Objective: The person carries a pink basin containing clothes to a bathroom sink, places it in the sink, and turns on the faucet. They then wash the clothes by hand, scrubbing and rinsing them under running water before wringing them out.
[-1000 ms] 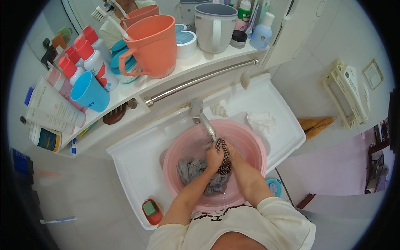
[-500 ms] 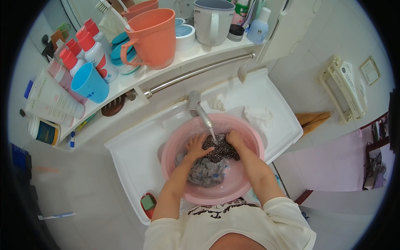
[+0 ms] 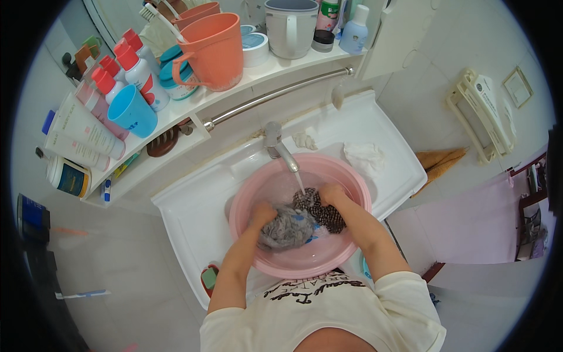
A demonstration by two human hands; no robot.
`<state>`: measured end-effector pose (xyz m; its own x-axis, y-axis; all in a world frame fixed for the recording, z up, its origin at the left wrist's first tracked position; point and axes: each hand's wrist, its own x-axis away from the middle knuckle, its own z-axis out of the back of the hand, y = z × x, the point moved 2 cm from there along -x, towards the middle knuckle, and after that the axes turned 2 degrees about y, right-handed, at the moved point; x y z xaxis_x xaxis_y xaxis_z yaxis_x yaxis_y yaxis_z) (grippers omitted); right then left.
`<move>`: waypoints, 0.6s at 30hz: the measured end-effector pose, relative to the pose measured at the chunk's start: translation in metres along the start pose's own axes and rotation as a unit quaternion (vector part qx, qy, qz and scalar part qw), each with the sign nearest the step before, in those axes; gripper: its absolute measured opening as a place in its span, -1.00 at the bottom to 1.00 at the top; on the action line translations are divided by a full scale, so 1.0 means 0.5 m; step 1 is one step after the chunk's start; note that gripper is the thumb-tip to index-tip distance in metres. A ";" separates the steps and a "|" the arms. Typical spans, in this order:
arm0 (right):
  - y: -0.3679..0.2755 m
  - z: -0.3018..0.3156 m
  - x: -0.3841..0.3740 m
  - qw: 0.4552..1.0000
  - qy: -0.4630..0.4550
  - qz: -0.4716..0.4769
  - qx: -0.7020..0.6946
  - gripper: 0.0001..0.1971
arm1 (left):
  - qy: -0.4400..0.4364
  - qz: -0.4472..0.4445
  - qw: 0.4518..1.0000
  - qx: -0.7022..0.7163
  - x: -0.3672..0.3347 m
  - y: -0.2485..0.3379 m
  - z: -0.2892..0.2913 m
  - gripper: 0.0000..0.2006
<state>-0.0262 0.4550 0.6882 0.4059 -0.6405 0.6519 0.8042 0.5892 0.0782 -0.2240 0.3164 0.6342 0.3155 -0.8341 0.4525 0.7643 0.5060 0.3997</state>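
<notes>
Pink basin [image 3: 237, 220] in the white sink [image 3: 182, 226], tap [image 3: 285, 154] above its far side, water stream [image 3: 299, 182] landing on the dark patterned cloth [image 3: 329, 218]. I read that cloth at centre-right in the basin, grey cloth [image 3: 287, 230] bunched just left and near of it. My right hand [image 3: 332, 193]: fingers curled, grip looks clenched on the patterned cloth's far edge. My left hand [image 3: 264, 213]: curled against the grey cloth's far left part; blurred, fingertips hidden, so I can't tell if that grip is closed.

Handling, my judgement: both cloths soft, limp, probably heavy with water, maybe slippery; low breakage risk, some stretching risk. I'd take a thick gathered fold, not a thin edge, and support the sagging part. Also: green soap [image 3: 209, 277] near left, white cloth [image 3: 365, 156] far right on the sink.
</notes>
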 end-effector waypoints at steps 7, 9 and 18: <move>0.007 -0.058 -0.043 0.990 -0.114 0.058 0.056 -0.70 | 0.130 0.066 0.851 0.505 -0.053 -0.053 -0.005 -0.49; 0.001 -0.059 -0.051 0.983 -0.158 0.066 0.057 -0.68 | 0.141 0.016 0.884 0.445 -0.050 -0.018 0.010 -0.40; 0.044 -0.015 -0.054 0.971 -0.189 0.087 -0.116 -0.46 | 0.072 -0.139 0.983 -0.092 0.016 0.146 -0.002 -0.20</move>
<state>-0.0162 0.4817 0.6664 0.3904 -0.2894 0.8740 0.8319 0.5174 -0.2003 -0.1652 0.3463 0.6663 0.1461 -0.9639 0.2227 0.9170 0.2164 0.3352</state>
